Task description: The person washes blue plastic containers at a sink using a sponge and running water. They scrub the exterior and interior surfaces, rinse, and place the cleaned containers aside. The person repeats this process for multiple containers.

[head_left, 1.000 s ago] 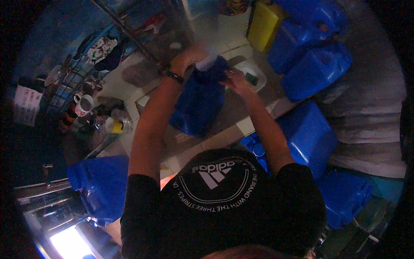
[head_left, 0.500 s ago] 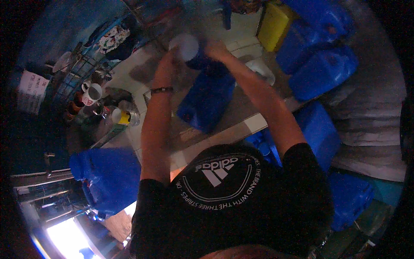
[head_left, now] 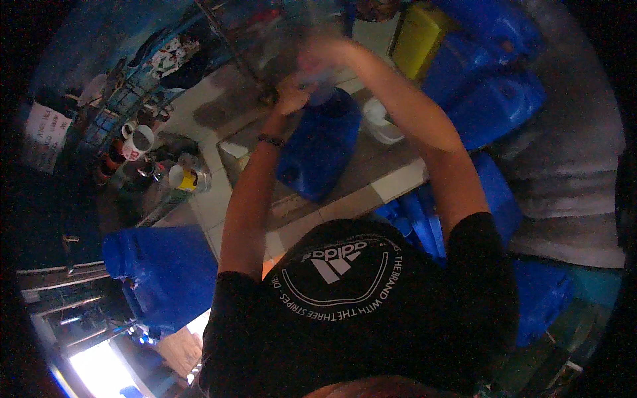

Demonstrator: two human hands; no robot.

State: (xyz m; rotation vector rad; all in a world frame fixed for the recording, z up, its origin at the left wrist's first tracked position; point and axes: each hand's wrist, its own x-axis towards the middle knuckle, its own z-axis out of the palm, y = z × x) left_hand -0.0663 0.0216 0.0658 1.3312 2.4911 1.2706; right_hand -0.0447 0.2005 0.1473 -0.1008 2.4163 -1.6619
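Note:
A blue jerry can (head_left: 317, 156) stands in a tiled basin ahead of me. Over its far end is a pale, round-looking thing (head_left: 323, 95), blurred, which may be a funnel. At its left edge my left hand (head_left: 292, 95) has its fingers curled in, touching or gripping it; exactly what they close on is hard to see. Raised just above and beyond is my right hand (head_left: 326, 54), smeared by motion, with a faint pinkish blur at its fingers. To the right of the jerry can lies a white tub-like container (head_left: 383, 123).
Several blue jerry cans (head_left: 494, 106) stand at the right beside a yellow one (head_left: 418, 40). Another blue jerry can (head_left: 162, 275) is at my left. Cups (head_left: 139, 140) and a yellow-banded container (head_left: 184, 178) crowd the left ledge. A thin pipe (head_left: 235, 50) runs above the basin.
The pale round thing has moved right, from left of the jerry can to over its far end. My left hand went right with it; my right hand rose and blurred.

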